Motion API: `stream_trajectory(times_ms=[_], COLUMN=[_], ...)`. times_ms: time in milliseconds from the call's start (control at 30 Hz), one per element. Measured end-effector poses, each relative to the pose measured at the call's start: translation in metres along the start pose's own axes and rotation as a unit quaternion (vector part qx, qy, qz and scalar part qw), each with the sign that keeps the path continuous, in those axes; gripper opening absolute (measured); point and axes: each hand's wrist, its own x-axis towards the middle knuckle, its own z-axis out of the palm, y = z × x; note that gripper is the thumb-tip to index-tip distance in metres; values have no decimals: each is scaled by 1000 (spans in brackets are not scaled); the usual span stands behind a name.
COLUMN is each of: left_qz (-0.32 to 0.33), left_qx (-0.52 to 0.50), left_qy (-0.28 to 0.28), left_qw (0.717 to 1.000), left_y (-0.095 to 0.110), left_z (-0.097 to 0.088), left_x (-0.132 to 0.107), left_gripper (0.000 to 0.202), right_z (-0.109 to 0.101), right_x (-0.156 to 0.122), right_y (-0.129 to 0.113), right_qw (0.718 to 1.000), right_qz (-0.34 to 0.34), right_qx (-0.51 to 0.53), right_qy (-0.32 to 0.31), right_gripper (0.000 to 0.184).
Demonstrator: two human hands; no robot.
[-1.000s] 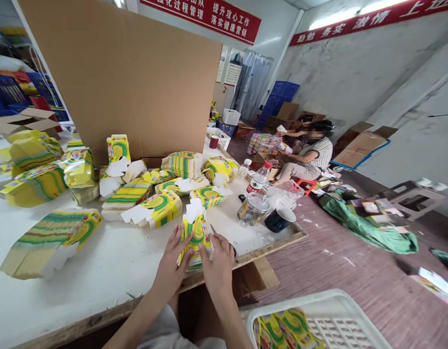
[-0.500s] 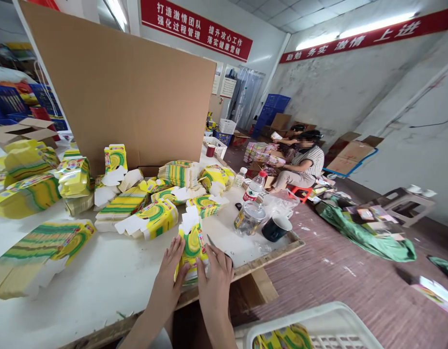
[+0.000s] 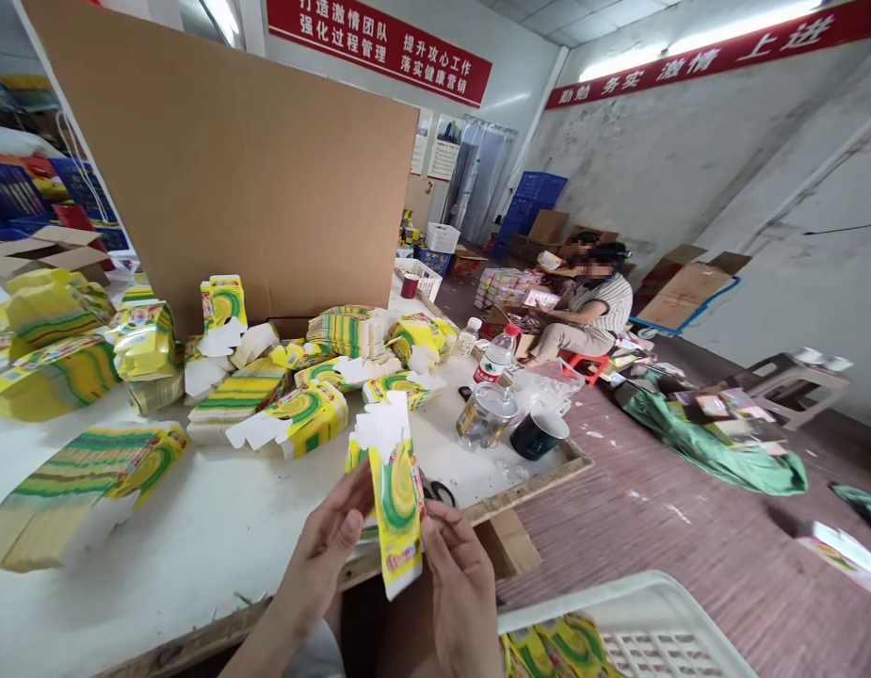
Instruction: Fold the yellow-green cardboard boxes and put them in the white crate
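Note:
A flat yellow and green carton (image 3: 398, 504) with white end flaps is raised and tilted over the table's front edge. My right hand (image 3: 458, 574) is closed on its right side, thumb and fingers pinching the edge. Beside its left edge is my left hand (image 3: 329, 541), thumb apart from the fingers, whose tips pass behind the carton and are partly hidden. More yellow cartons show behind the raised one, mostly covered by it. Black-handled scissors (image 3: 441, 492) lie just beyond my right hand, their blades partly covered.
Bundles of flat cartons (image 3: 88, 485) cover the white table (image 3: 216, 527). A cardboard sheet (image 3: 230, 179) stands behind them. A plastic jar (image 3: 486, 419), red-capped bottle (image 3: 497, 356) and dark mug (image 3: 540, 435) stand right. A white basket (image 3: 639, 603) holds cartons below. Two people sit beyond.
One carton has come up and tilted away from those on the table, with my right hand gripping its edge. My left hand has lifted off the front and moved to its left side.

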Motion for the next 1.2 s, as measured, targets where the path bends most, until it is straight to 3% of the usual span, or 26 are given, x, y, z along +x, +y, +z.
stream_trajectory(times_ms=[67,133,267,500,667,767,867,1033,1200], left_qz=[-96,-158,-195,-197,-119,-109,-120,-166,-194], left_qx=[-115,-190,-235,-150,-30,13,40,64,26], left_qy=[-63,-83,-72,-4,29,-27,-109,-210,-221], left_qw=[987,965,949,969,992,994,986,961,955], left_y=[4,1,-12,-33,-40,-36,-27,-17,-13], left_z=[10,19,31,41,44,45,44,36,35], left_x=[-3,-8,-19,-28,-34,-40,-43,-40,-41], left_gripper=[50,44,38,39,47,60,55,41,36], right_z=[-11,-22,-37,-50,-63,-72,-82,-93,-91], right_x=[-13,-25,-42,-52,-55,-55,-56,-58,-53], right_y=[3,9,20,28,21,5,-14,-36,-52], right_qw=[998,997,999,993,966,957,948,945,920], right_qz=[50,68,31,-4,-84,-145,-171,-122,-66], right_qx=[37,42,-9,-114,-234,-247,-270,-296,-350], right_qy=[-14,-17,0,41,66,45,2,-69,-164], right_gripper=[42,40,39,49,42,43,51,45,35])
